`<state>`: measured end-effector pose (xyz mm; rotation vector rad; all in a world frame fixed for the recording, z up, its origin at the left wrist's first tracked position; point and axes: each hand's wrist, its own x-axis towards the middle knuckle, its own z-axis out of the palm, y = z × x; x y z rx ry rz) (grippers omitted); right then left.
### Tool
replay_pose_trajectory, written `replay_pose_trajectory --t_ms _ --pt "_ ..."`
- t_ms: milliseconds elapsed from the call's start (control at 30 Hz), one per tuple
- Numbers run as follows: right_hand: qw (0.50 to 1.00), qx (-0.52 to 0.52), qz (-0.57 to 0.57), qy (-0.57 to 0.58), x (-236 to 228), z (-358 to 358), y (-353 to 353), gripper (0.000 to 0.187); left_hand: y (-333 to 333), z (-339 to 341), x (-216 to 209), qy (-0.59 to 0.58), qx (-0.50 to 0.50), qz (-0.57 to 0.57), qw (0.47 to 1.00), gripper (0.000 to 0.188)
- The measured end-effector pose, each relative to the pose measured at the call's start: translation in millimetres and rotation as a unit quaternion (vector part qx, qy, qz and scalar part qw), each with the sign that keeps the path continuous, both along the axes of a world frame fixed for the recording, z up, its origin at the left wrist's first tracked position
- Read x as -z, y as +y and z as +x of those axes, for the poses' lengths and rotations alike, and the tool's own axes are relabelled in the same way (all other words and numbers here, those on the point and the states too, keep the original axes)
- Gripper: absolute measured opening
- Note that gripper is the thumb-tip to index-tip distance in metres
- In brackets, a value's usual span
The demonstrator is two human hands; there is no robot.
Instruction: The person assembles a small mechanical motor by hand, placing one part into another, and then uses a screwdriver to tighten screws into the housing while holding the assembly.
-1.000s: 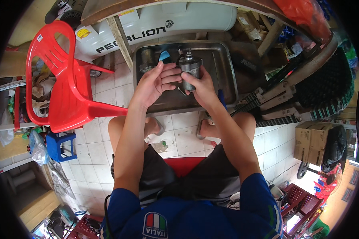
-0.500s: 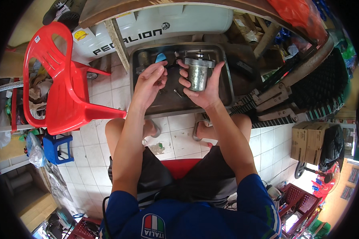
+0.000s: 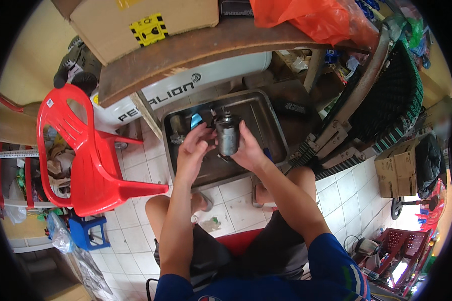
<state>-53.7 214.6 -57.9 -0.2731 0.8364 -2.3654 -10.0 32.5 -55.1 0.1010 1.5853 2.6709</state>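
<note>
My right hand (image 3: 251, 151) is closed around a grey metal cylinder (image 3: 229, 139) with a wider collar and a short shaft on top. It is held roughly upright above a dark metal tray (image 3: 281, 131). Close to the cylinder's left side is my left hand (image 3: 193, 148), its fingers loosely curved and apart; whether a fingertip touches the metal I cannot tell. In the tray, beyond my left hand, lie a bright blue object (image 3: 196, 120) and a dull metal cylindrical part (image 3: 177, 125). Smaller parts are partly hidden behind my hands.
A red plastic chair (image 3: 88, 160) stands at the left, with a blue stool (image 3: 88, 232) nearer me. Beyond the tray, a wooden tabletop (image 3: 186, 55) overhangs a white tank (image 3: 211, 75). At the right lean dark folded racks (image 3: 386, 100), near cardboard boxes (image 3: 397, 168).
The view has shifted, showing more of the tabletop. The cylinder is now lower and nearer my left hand, whose fingers have opened somewhat and moved toward its side.
</note>
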Motion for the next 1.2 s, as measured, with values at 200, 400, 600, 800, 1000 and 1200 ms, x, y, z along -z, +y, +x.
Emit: replay_pose_trajectory --t_ms 200,400,600,800,1000,1200 --pt "0.996 0.047 0.073 0.034 -12 5 -8 0.073 9 0 4 -0.031 -0.012 -0.087 0.996 0.081" --pt "0.996 0.041 0.078 0.029 0 7 -15 0.076 14 -2 -1 -0.035 -0.016 -0.202 0.979 0.085" --pt "0.991 0.061 0.116 0.006 -2 12 -16 0.085 18 -2 -8 -0.089 -0.039 -0.101 0.990 0.079" --pt "0.985 0.095 0.143 0.032 2 13 -19 0.088 20 -3 -1 -0.085 -0.040 -0.102 0.990 0.081" --pt "0.990 0.061 0.121 0.031 8 15 -19 0.090 23 -6 18 0.010 -0.095 -0.206 0.974 0.080" --pt "0.947 0.137 0.260 0.132 0 -2 -2 0.078 10 -13 21 0.037 -0.193 -0.173 0.965 0.066"
